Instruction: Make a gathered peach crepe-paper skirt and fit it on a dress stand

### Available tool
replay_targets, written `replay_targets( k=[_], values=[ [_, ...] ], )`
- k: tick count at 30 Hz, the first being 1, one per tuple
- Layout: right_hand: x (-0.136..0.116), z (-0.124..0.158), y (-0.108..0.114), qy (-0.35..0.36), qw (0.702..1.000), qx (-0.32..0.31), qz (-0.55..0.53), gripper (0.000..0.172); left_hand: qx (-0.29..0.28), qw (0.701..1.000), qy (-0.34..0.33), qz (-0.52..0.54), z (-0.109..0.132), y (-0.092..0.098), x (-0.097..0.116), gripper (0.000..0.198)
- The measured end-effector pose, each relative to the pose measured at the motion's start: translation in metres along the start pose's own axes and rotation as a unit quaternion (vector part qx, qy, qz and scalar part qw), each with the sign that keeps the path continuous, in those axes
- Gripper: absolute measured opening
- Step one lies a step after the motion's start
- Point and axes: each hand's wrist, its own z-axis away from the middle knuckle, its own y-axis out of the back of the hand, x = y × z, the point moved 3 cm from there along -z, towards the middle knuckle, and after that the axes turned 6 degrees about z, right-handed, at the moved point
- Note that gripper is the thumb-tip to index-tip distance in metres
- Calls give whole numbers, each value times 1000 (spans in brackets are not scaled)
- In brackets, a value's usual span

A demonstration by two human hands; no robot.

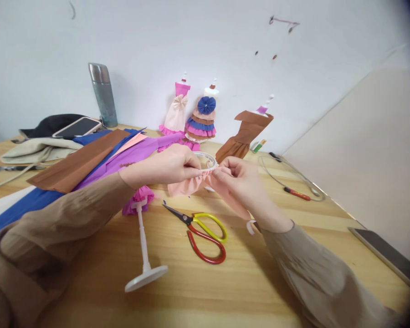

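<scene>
My left hand (172, 165) and my right hand (241, 182) meet above the wooden table (246, 282), both pinched on a gathered strip of peach-pink crepe paper (187, 186). The pleated strip hangs down between them, and a flat tail of it runs under my right hand. Just behind my fingers stands a roll of tape (205, 160). A small white mannequin stand (144, 259) with a magenta paper frill (138, 199) leans under my left forearm. Scissors (205, 234) with red and yellow handles lie open below my hands.
Sheets of brown (78, 161), purple and blue crepe paper lie at the left. Three dressed mini mannequins (200, 119) stand by the wall. A steel flask (103, 93), a phone (77, 127) on a bag, a red-handled tool (296, 193) and a tablet (386, 257) are around.
</scene>
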Motion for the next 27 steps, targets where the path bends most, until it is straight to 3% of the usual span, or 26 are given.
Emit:
replay_targets(
  k=[11,17,22,27],
  values=[
    [6,-8,13,-37,996,-76,-23,31,-22,998,11,51,4,11,-4,32],
    [3,-8,16,-10,998,-62,-18,29,-36,997,24,64,5,14,-13,41],
    [-3,-5,16,23,998,-58,-1,26,-42,996,11,75,4,13,-11,32],
    [-2,-5,16,11,999,-50,-5,22,-46,997,5,69,5,12,-8,27]
  ],
)
